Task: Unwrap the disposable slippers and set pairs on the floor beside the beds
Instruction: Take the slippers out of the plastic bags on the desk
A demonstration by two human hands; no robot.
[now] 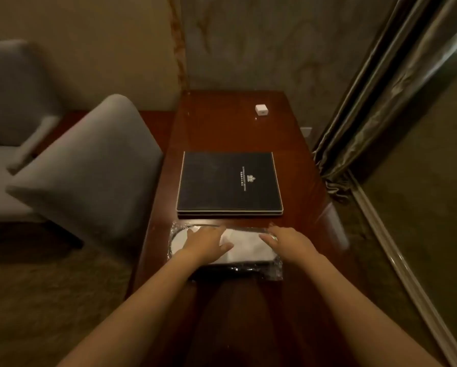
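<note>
Slippers [246, 249], white and sealed in a clear wrap [273, 272], lie flat on the table [222, 123], crosswise to the person and just this side of a black folder [228, 181].

Both hands are on the pack. The left hand [206, 243] lies palm down over its left half, with the fingers straight and loosely together and the thumb stretched toward the middle. It presses rather than grips. The right hand [285, 241] rests on the right end, fingers also straight, their tips near the far right corner of the plastic. I can see nothing pinched.

Laid like this, the hands seem to steady and flatten the slippery pack while they feel for an edge or seam to tear. The hard table gives them something to push against.

The step in hand is opening the wrap, so the task looks barely begun: no slipper is out, and no bed or bedside floor shows.

A dark band runs along the pack's near edge; I cannot tell whether it is a second pair or packaging. A small white cube [261, 110] sits far back on the table, a grey chair [89, 168] stands at the table's left, and a curtain [368, 102] hangs at the right.
</note>
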